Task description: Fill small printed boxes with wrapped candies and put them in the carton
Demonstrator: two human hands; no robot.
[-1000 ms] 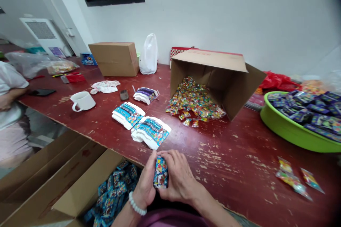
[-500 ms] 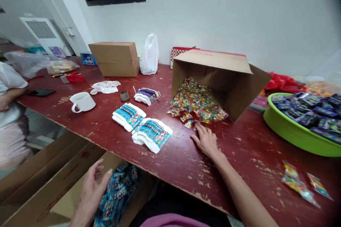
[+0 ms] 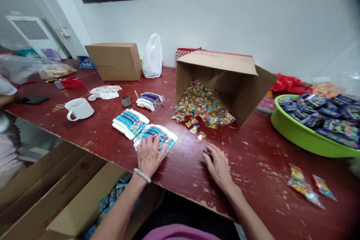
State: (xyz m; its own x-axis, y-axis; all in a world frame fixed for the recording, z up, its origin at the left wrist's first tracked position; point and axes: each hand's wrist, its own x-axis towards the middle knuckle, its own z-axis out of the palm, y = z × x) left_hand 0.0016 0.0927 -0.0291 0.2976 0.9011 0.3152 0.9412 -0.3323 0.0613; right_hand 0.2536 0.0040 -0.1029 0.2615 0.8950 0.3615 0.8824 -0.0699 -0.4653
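Observation:
My left hand (image 3: 148,154) lies open and flat on the near stack of white packets with blue print (image 3: 165,138), a bead bracelet on its wrist. A second such stack (image 3: 128,122) sits just left of it. My right hand (image 3: 218,163) rests on the red table (image 3: 253,180) with its fingers bent and their tips down; I see nothing in it. A loose small candy (image 3: 201,136) lies just beyond its fingertips. Further back, a cardboard box on its side (image 3: 225,63) spills a heap of small colourful candies (image 3: 202,105).
A green basin (image 3: 298,135) of purple packets stands at the right, with a few candy bags (image 3: 305,186) in front. A white mug (image 3: 78,108), a purple packet stack (image 3: 149,100), a closed box (image 3: 115,60) and a white bag (image 3: 152,56) stand left. An open carton of blue packets (image 3: 112,200) is below the table edge. Another person (image 3: 7,127) is at far left.
The blue packet held in both hands a second ago is gone from them. My left hand rose from the carton onto the packet stack. My right hand drew back from the candy heap.

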